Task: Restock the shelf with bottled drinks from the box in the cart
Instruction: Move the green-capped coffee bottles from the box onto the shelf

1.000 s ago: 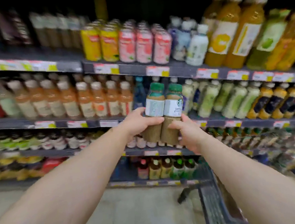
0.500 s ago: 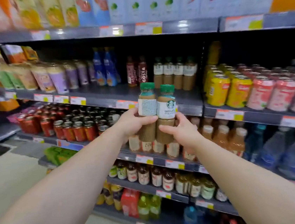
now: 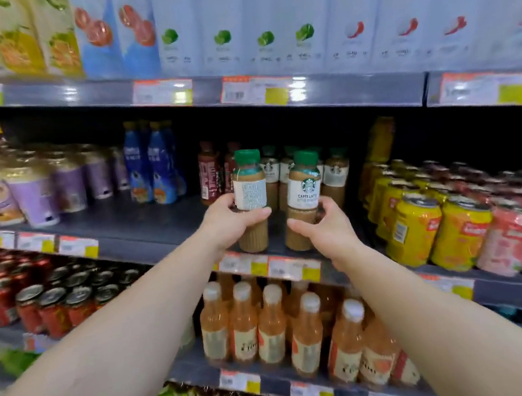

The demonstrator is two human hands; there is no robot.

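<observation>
A: Head view; left hand (image 3: 228,222) wraps a green-capped latte bottle (image 3: 250,199), upright, label's printed back showing; right hand (image 3: 323,229) wraps a second latte bottle (image 3: 302,199), logo facing out.

B: Position?

A: Both held just above the dark shelf (image 3: 145,224) front edge, near frame centre; bottles apart, not touching; matching shelved latte bottles (image 3: 335,173) stand behind, at one o'clock from the pair.

B: Surroundings?

A: Yellow cans (image 3: 411,232) at three o'clock; blue bottles (image 3: 153,174) at ten o'clock; peach-coloured bottles (image 3: 270,323) at six o'clock, one tier down; white cartons (image 3: 265,18) at twelve.
</observation>
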